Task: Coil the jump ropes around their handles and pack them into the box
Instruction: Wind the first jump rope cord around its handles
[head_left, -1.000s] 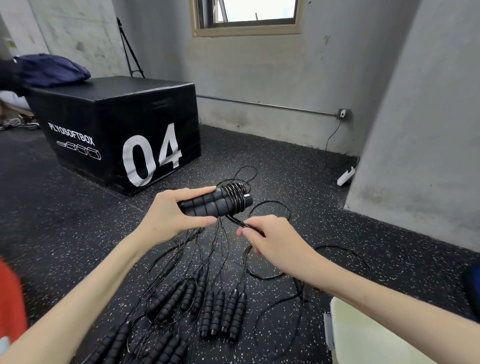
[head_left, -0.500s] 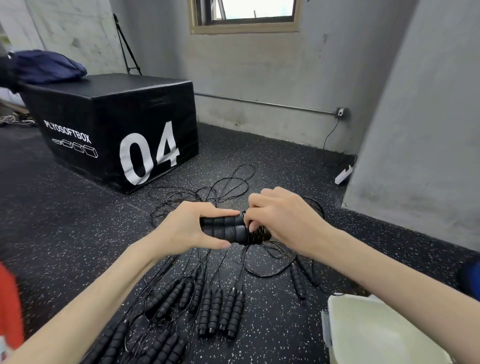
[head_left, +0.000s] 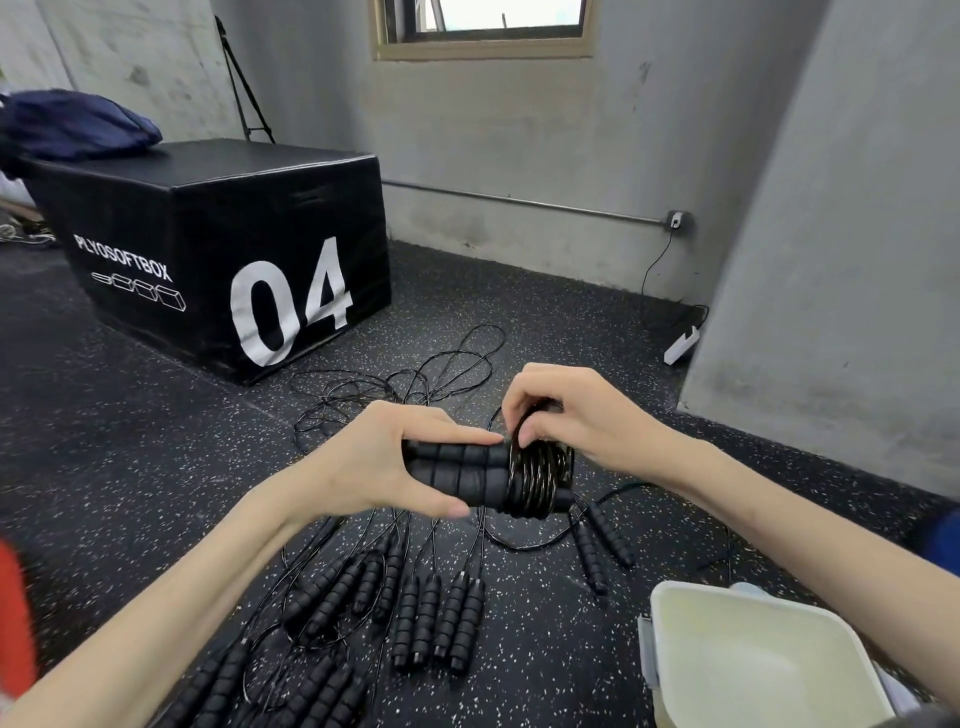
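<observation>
A black plyo box (head_left: 218, 249) marked 04 stands far left on the floor (head_left: 104, 441). Nearer, loose ropes (head_left: 410, 613) lie in a row, handles toward the camera. The left hand (head_left: 374, 467) grips a pair of handles (head_left: 457, 473), fingers curled round them, above the ropes. A coil (head_left: 535, 478) wraps their right end. The right hand (head_left: 566, 415) pinches the cord at the coil's top. A pale box (head_left: 670, 608) sits low right.
</observation>
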